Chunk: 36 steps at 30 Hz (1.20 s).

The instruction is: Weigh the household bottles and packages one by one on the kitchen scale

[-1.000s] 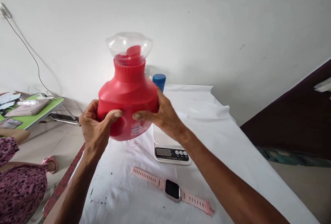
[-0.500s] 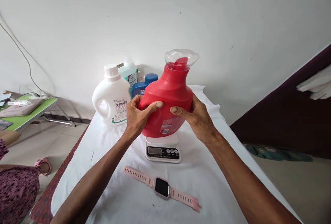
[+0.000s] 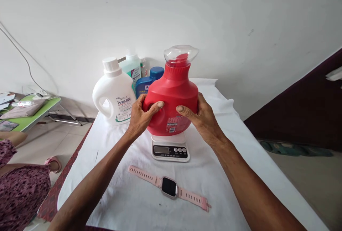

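Both my hands grip a red detergent bottle (image 3: 172, 97) with a clear cap, upright at the centre of the head view. My left hand (image 3: 140, 117) clasps its left side and my right hand (image 3: 200, 115) its right side. The bottle's base rests on, or hangs just over, a small white digital scale (image 3: 170, 149); I cannot tell whether they touch. Nearer to me a pink smartwatch (image 3: 169, 187) lies flat on the white cloth.
Behind the red bottle stand a white jug (image 3: 113, 94), a pale green bottle (image 3: 133, 68) and a blue bottle (image 3: 145, 85). A white-covered table (image 3: 240, 159) carries everything. At the left are a green folding table (image 3: 29, 111) and a seated person's patterned clothing (image 3: 18, 192).
The red bottle has moved right from the table's left side, tilted, and now stands upright and lower at the scale. The white jug and other bottles came into view.
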Each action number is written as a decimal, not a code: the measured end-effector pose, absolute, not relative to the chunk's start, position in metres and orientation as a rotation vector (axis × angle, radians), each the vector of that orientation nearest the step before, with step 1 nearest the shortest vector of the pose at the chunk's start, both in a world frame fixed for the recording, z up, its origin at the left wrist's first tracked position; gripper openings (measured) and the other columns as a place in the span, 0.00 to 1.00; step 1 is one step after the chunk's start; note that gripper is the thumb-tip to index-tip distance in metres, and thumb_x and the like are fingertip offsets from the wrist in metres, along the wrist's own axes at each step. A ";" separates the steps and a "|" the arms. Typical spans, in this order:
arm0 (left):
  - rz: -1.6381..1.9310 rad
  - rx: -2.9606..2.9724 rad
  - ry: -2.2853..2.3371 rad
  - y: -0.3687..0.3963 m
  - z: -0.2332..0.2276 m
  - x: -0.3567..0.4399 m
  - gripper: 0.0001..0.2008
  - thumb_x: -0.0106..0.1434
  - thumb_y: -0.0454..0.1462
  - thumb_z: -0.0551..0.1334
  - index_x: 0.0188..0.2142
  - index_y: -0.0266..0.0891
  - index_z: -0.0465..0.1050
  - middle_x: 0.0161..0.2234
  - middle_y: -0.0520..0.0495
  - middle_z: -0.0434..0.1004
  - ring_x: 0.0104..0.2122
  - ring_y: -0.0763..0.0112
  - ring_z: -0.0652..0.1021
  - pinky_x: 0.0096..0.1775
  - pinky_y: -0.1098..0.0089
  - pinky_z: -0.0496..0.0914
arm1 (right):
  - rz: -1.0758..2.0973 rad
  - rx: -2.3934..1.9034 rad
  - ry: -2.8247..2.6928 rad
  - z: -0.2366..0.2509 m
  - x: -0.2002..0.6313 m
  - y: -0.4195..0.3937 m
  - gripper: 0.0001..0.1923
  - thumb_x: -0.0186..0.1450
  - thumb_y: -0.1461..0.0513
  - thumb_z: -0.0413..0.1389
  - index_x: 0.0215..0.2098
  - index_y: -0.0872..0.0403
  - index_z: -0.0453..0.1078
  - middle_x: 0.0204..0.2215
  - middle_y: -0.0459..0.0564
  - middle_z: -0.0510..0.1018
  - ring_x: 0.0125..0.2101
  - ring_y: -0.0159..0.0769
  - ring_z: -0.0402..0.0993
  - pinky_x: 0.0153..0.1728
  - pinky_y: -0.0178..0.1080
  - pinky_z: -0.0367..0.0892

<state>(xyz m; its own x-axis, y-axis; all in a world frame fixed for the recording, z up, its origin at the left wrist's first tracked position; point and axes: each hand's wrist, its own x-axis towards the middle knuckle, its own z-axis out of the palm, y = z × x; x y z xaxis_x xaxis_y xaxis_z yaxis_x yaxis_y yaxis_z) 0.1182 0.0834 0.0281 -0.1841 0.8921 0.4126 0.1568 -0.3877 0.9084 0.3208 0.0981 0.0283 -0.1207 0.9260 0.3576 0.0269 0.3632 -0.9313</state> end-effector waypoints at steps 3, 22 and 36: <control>1.545 1.646 1.266 0.078 0.028 0.107 0.22 0.61 0.54 0.71 0.42 0.39 0.77 0.36 0.48 0.77 0.36 0.66 0.75 0.40 0.66 0.69 | 0.943 -0.907 -1.463 0.009 0.334 0.099 0.36 0.61 0.38 0.67 0.61 0.45 0.71 0.62 0.53 0.76 0.63 0.54 0.70 0.63 0.57 0.69; 1.340 1.504 1.511 0.049 -0.072 0.061 0.34 0.74 0.63 0.50 0.48 0.37 0.76 0.39 0.42 0.80 0.37 0.63 0.79 0.43 0.62 0.74 | 0.783 -1.347 -1.206 -0.095 0.369 0.083 0.31 0.70 0.32 0.50 0.40 0.49 0.73 0.37 0.53 0.82 0.40 0.45 0.79 0.47 0.49 0.74; 1.230 1.635 1.547 0.050 -0.072 0.058 0.30 0.75 0.60 0.49 0.49 0.38 0.75 0.40 0.41 0.80 0.39 0.61 0.79 0.45 0.61 0.74 | 0.810 -1.359 -1.235 -0.089 0.369 0.082 0.30 0.69 0.33 0.52 0.39 0.49 0.72 0.35 0.52 0.82 0.40 0.45 0.80 0.47 0.48 0.74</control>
